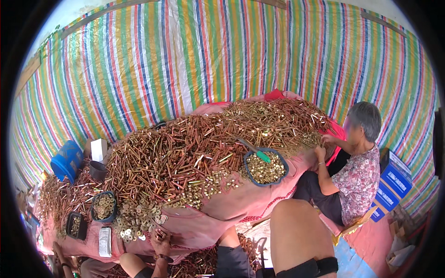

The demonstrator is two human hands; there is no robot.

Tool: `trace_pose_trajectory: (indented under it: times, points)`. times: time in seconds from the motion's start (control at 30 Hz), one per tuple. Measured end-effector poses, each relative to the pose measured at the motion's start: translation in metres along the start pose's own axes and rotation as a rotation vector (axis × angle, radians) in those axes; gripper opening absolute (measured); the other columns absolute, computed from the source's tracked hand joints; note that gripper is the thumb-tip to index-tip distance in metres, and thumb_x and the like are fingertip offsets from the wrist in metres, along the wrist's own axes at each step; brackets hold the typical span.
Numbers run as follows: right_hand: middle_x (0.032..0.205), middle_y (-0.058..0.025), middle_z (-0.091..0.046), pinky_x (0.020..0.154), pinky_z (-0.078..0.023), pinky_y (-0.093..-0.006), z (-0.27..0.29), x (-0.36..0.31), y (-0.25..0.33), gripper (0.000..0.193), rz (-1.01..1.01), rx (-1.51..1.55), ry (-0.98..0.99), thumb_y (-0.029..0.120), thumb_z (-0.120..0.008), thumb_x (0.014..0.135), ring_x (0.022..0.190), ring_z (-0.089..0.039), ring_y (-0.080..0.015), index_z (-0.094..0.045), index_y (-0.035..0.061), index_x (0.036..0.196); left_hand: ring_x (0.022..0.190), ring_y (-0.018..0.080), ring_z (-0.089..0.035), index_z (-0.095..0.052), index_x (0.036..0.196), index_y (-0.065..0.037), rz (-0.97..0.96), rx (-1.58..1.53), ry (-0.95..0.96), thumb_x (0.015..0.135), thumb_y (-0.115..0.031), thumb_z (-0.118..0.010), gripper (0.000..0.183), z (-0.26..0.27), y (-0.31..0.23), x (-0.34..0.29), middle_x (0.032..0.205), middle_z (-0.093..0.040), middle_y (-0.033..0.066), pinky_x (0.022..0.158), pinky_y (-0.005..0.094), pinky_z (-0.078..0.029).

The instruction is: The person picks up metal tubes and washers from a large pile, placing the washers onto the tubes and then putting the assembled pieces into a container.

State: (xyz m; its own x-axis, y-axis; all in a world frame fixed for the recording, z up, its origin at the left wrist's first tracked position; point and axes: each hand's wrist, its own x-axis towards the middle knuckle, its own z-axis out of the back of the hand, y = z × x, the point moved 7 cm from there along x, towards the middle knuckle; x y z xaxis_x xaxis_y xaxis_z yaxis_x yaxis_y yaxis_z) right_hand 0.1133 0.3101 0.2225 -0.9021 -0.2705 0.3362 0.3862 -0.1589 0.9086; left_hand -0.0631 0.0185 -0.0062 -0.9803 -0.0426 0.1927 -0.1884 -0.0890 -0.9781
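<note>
Neither of my own hands shows. A large bare knee (296,227), close to the camera, rises at the lower middle with a black hem below it. Left of it, a hand (161,240) with a dark band at the wrist is at the cloth edge beside flat ring washers (134,220); it looks small and seems to be a neighbour's. What it holds, if anything, I cannot make out. Another person's hand (59,252) rests at the far lower left. On the right, a seated person in a flowered shirt (357,185) has both hands (322,148) raised at the heap's edge.
A long heap of copper-coloured rods (162,153) covers the pink cloth (218,208). A dark-rimmed basin (245,169) of small brass pieces bears a green-handled tool (263,156). A washer bowl (93,217), a black tray (69,236) and a blue container (67,162) stand left. Blue boxes (391,185) are right.
</note>
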Motion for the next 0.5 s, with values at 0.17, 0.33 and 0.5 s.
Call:
trace_pose_trajectory:
  times: [0.17,0.33,0.5]
  points:
    - [0.085,-0.0059,-0.061,0.071,-0.048,-0.0437,-0.003,0.002,0.0,0.022,-0.004,0.005,0.004,0.034,-0.068,0.087,0.071,-0.06,-0.0231,-0.068,0.012,0.089,0.068,0.007,-0.052,-0.058,0.091,-0.009,-0.026,-0.035,0.02,0.083,0.002,-0.075,0.021,-0.003,-0.003,-0.001,0.078,-0.057,-0.0059,0.061,0.0258,-0.045]
    - [0.086,-0.006,-0.061,0.071,-0.048,-0.0437,-0.006,0.0,0.0,0.023,-0.009,0.008,0.001,0.035,-0.068,0.087,0.071,-0.06,-0.023,-0.068,0.0121,0.089,0.073,0.0092,-0.056,-0.059,0.095,-0.006,-0.01,-0.045,0.016,0.082,0.003,-0.076,0.023,-0.001,0.008,0.002,0.083,-0.059,-0.004,0.065,0.0259,-0.048]
    - [0.086,-0.006,-0.061,0.072,-0.048,-0.0437,-0.01,-0.002,0.001,0.024,-0.007,0.007,0.003,0.036,-0.068,0.087,0.071,-0.06,-0.023,-0.069,0.0121,0.089,0.077,0.0102,-0.06,-0.061,0.102,-0.004,-0.011,-0.073,0.018,0.081,0.003,-0.077,0.027,0.0,-0.004,-0.003,0.089,-0.064,-0.0011,0.068,0.0262,-0.05]
